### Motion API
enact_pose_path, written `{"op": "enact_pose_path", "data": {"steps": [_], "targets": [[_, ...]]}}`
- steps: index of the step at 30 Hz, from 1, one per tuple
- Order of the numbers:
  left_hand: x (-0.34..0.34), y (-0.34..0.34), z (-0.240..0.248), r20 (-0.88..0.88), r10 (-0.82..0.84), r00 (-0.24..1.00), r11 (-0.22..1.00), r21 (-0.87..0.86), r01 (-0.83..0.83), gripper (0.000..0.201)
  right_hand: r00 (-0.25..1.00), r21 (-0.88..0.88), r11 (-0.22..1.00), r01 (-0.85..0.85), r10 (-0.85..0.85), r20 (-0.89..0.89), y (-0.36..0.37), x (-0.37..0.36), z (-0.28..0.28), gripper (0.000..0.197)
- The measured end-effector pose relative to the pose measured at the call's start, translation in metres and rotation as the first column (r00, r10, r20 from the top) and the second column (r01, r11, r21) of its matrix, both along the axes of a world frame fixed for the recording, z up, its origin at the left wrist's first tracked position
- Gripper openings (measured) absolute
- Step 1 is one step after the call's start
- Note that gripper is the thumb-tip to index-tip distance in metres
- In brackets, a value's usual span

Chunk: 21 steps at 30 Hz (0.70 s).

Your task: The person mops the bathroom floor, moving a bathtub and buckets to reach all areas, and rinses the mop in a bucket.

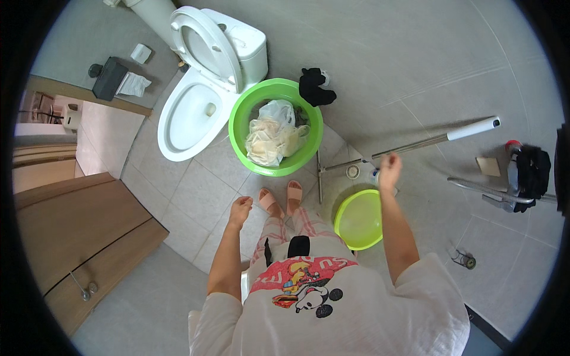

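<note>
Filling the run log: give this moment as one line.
left hand: empty, hanging | right hand: raised near mop handle, grip unclear | green basin: holds laundry | yellow basin: on floor

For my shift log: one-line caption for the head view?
Person stands by an open toilet, both hands empty, right hand near a mop handle, green basin holding laundry.

Counts, head view. Basins: 2, a large green one w/ cloth and a plastic bag inside, and a small yellow-green one. Toilet: 1, seat up. Hands: 2, left hand and right hand, both empty. Slippers: 2, pink, one left and one right. Pole w/ white grip: 1. Black cloth: 1. Floor drains: 2, one by the pole, one at right. Wooden door: 1.
</note>
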State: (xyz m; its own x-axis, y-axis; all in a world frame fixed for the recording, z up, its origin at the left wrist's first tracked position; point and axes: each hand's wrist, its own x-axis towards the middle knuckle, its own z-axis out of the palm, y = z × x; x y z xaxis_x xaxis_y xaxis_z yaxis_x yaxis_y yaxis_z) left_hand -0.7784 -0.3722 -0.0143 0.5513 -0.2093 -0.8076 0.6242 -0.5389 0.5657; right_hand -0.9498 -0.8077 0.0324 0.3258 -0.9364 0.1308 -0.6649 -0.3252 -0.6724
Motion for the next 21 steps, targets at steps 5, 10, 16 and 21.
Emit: {"op": "enact_pose_path", "data": {"steps": [5, 10, 16, 21], "targets": [[0.005, 0.025, -0.020, -0.026, 0.086, 0.996, 0.996, 0.023, -0.086, 0.034, 0.906, 0.314, 0.903, -0.293, 0.367, -0.212, 0.041, 0.100, -0.042, 0.049], [0.014, 0.022, -0.023, -0.029, 0.146, 0.989, 0.988, 0.051, -0.145, 0.032, 0.841, 0.356, 0.855, -0.378, 0.478, -0.253, 0.019, 0.195, -0.074, 0.059], [0.011, 0.005, -0.051, -0.054, 0.282, 0.958, 0.953, 0.134, -0.273, 0.035, 0.822, 0.355, 0.892, -0.279, 0.413, -0.393, 0.005, 0.282, -0.077, 0.087], [0.027, -0.048, -0.053, -0.067, 0.358, 0.931, 0.929, 0.126, -0.348, 0.032, 0.684, 0.314, 0.910, -0.272, 0.412, -0.602, 0.007, 0.309, -0.088, 0.100]]}}
